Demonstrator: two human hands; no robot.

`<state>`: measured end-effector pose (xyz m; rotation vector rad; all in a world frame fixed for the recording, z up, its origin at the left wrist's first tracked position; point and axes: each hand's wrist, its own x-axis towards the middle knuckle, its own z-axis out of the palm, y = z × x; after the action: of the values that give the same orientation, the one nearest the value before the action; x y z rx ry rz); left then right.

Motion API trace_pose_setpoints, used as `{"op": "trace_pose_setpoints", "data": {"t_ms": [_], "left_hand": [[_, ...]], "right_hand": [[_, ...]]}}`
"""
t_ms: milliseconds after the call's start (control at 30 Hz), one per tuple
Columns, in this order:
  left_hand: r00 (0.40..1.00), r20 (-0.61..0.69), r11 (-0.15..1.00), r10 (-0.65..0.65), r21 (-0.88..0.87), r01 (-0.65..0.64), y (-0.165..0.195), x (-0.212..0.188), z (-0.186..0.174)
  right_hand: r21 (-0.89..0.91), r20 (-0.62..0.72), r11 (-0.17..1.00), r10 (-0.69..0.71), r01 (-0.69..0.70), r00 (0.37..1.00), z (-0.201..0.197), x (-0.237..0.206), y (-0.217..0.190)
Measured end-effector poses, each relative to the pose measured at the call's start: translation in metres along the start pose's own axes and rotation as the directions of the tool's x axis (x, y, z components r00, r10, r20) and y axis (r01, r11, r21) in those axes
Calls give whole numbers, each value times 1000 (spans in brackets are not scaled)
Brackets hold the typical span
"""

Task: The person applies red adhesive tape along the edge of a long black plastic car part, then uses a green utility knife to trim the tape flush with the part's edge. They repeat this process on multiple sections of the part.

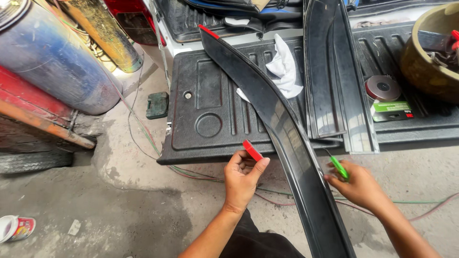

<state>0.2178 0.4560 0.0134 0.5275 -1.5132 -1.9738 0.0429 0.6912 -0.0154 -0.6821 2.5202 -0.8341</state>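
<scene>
Pinched red tape liner in left hand, gripped green cutter in right hand at lower centre; best peeled low along black visor

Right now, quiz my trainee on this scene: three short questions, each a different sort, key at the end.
1. True or false: the left hand pinches a red strip.
2. Which lies on the black tailgate liner? A) white cloth B) green cutter C) crushed can
3. Fill in: the right hand holds a green cutter beside the long curved black ____.

Key: 1 true; 2 A; 3 trim.
</scene>
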Motion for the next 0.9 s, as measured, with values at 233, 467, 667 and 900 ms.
{"op": "trace_pose_setpoints", "data": {"t_ms": [233,467,667,900], "left_hand": [[972,127,917,197,328,-228,-4,65,-10],[807,385,726,448,370,-580,-3,138,-29],[769,541,793,341,274,-545,8,197,-65],[731,673,850,112,316,-421,30,296,-88]], "right_hand": [[255,-364,895,-261,365,894,7,6,-86],[201,-392,812,-445,547,805,48,88,-182],[307,-442,746,-438,591,782,64,126,-197],[542,-330,739,-252,401,910,50,162,-166]]}}
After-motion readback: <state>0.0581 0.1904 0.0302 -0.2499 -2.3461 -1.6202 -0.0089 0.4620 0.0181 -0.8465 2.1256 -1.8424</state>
